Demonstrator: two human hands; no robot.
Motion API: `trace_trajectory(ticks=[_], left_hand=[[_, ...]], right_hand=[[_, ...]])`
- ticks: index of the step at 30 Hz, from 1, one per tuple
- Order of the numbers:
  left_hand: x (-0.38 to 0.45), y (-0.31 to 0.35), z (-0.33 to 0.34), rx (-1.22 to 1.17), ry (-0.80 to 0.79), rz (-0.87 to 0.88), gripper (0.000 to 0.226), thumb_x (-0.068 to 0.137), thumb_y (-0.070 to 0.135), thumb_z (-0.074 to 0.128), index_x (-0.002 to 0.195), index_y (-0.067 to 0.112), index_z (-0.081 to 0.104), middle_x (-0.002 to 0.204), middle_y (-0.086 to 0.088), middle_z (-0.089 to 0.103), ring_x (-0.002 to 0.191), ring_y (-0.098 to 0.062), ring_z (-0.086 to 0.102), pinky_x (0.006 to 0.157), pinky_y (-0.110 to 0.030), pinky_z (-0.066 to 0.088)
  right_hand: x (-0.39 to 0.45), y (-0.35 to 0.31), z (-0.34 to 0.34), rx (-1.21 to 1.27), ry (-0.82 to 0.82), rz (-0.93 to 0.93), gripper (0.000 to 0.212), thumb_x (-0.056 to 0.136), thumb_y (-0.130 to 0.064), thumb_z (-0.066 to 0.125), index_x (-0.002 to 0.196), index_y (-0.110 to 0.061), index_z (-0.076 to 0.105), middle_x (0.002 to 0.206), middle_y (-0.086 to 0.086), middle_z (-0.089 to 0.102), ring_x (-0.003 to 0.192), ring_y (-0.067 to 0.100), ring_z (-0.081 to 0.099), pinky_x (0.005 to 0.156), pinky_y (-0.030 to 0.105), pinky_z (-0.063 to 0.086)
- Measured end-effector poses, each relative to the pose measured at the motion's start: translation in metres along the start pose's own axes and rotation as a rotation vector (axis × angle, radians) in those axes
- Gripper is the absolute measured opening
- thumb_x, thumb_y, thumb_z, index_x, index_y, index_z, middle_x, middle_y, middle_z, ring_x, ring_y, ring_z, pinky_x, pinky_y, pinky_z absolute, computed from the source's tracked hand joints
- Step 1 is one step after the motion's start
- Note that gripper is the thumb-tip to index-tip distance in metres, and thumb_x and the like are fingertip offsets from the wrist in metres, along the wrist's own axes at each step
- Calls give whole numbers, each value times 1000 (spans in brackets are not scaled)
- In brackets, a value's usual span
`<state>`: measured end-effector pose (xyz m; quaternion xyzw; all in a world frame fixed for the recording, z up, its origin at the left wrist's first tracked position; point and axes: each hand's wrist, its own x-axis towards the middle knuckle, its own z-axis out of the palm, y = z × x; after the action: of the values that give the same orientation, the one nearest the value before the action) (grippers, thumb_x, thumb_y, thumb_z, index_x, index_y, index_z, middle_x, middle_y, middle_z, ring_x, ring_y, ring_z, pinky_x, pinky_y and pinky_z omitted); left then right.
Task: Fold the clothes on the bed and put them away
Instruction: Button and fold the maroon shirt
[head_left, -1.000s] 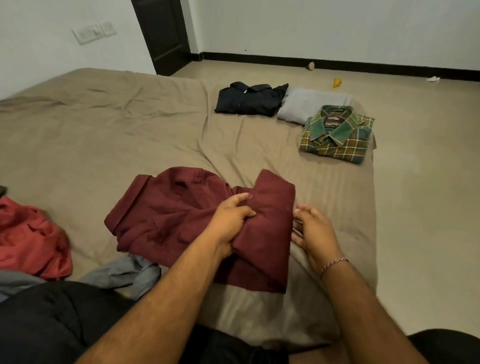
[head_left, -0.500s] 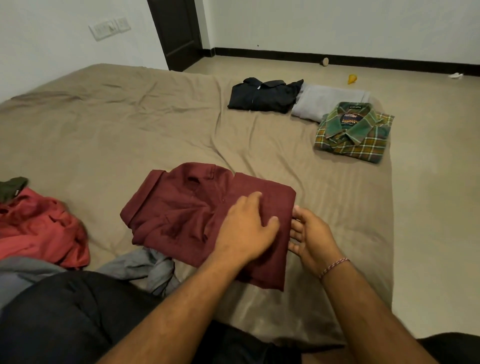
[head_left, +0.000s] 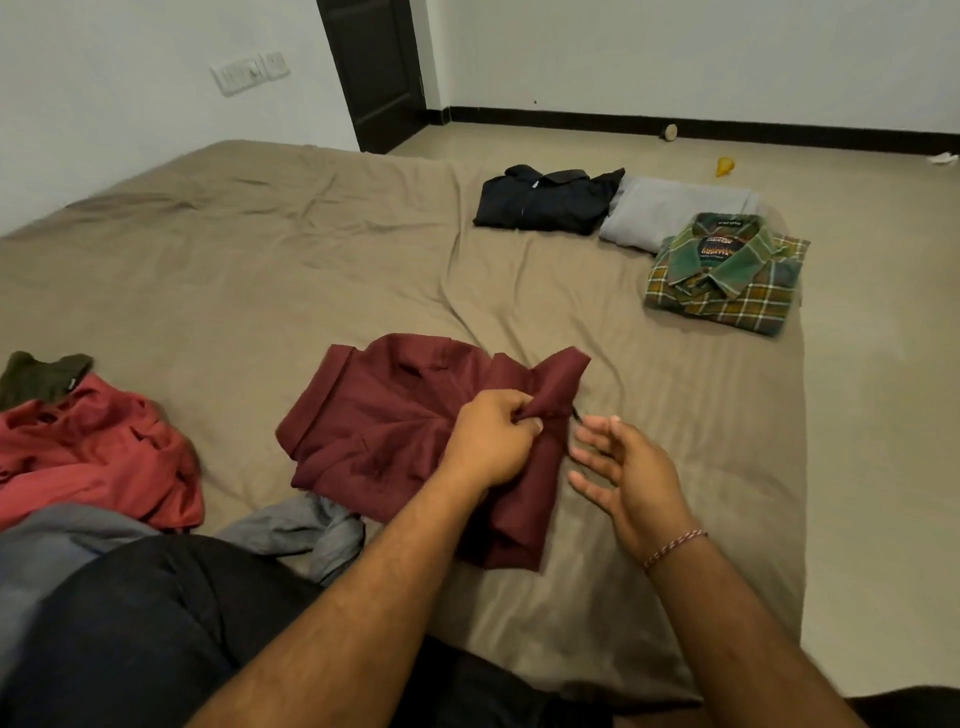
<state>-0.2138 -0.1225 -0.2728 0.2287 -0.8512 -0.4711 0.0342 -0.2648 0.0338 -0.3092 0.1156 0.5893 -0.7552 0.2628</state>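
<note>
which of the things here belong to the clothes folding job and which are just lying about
Part of the job:
- maroon cloth garment, pinched by the left hand
- right hand, open beside it
- crumpled red garment
- loose grey garment
- folded black shirt
- folded grey garment
- folded green plaid shirt

Just lying about:
- small yellow object on the floor
- white wall switch panel

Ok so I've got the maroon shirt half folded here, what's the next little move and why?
Probably bring the right hand in to take the raised flap's free edge and lay it flat. The left hand pinches a bunch of the maroon shirt and lifts it off the bed, while the right hand hangs open beside it, holding nothing, so the fold looks unfinished.
</note>
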Motion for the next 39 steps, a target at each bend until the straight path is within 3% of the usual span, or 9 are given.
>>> trace_trajectory(ticks=[8, 12, 15, 19, 22, 25, 29, 33, 39], left_hand=[[-5, 33, 3, -808, -312, -127, 23, 99, -6, 56, 109, 2, 75, 103, -17, 76, 93, -24, 72, 95, -39, 59], [12, -4, -40, -620, -168, -170, 24, 98, -5, 57, 104, 8, 76, 96, -11, 79, 85, -21, 72, 80, -31, 61], [31, -34, -79, -107, 54, -133, 21, 93, 0, 63, 98, 16, 76, 87, -2, 78, 82, -20, 72, 81, -34, 57], [19, -50, -88, 402, 288, 94, 41, 88, 15, 68, 129, 16, 67, 116, 0, 70, 99, -17, 67, 92, -31, 52], [-5, -57, -71, 327, 186, 323, 43, 89, 17, 67, 132, 24, 65, 101, 10, 69, 89, -8, 66, 89, -29, 54], [-20, -68, -50, -43, -55, 4, 44, 99, 29, 66, 141, 31, 53, 92, 3, 68, 70, -10, 70, 65, -30, 57], [-25, -65, -54, -530, -127, -166, 43, 105, 48, 53, 144, 30, 48, 94, -7, 63, 66, -23, 65, 60, -40, 59], [-24, -63, -68, -913, -303, -134, 68, 91, 74, 46, 132, 23, 66, 104, -8, 66, 77, -22, 63, 70, -44, 60], [-15, -62, -86, -1404, -453, -54, 82, 100, 74, 21, 153, 19, 51, 152, -16, 54, 135, -37, 55, 105, -61, 47]], right_hand=[[4, -5, -13, 231, 49, 13, 40, 105, -49, 48, 113, -19, 73, 114, 7, 76, 102, 22, 72, 91, 43, 56], [2, -2, -17, 78, 21, 56, 31, 106, -44, 48, 127, -26, 63, 124, -3, 69, 115, 17, 64, 95, 51, 54], [-1, 1, -10, 4, 20, 50, 21, 105, -30, 55, 124, -25, 61, 122, -2, 69, 118, 15, 64, 95, 55, 56], [-2, 12, 9, -2, -22, 96, 35, 101, -22, 63, 135, -17, 58, 130, 3, 68, 123, 22, 63, 94, 51, 57], [-10, 15, 28, -35, -92, 139, 28, 97, -18, 67, 125, -11, 67, 114, 5, 78, 103, 22, 74, 85, 40, 60], [-24, 17, 46, -25, -174, 112, 28, 93, -10, 72, 121, -5, 71, 107, 11, 79, 97, 26, 77, 79, 36, 62], [-40, 24, 74, -131, -245, -153, 39, 90, 4, 70, 125, -13, 68, 112, 11, 78, 105, 31, 74, 99, 51, 57], [-49, 1, 95, -647, -258, -661, 52, 82, -4, 71, 124, -33, 60, 110, -12, 73, 100, 9, 70, 89, 34, 57], [-58, -27, 111, -1385, -191, -1236, 69, 72, -23, 68, 139, -30, 54, 153, -8, 50, 146, 12, 41, 121, 39, 30]])
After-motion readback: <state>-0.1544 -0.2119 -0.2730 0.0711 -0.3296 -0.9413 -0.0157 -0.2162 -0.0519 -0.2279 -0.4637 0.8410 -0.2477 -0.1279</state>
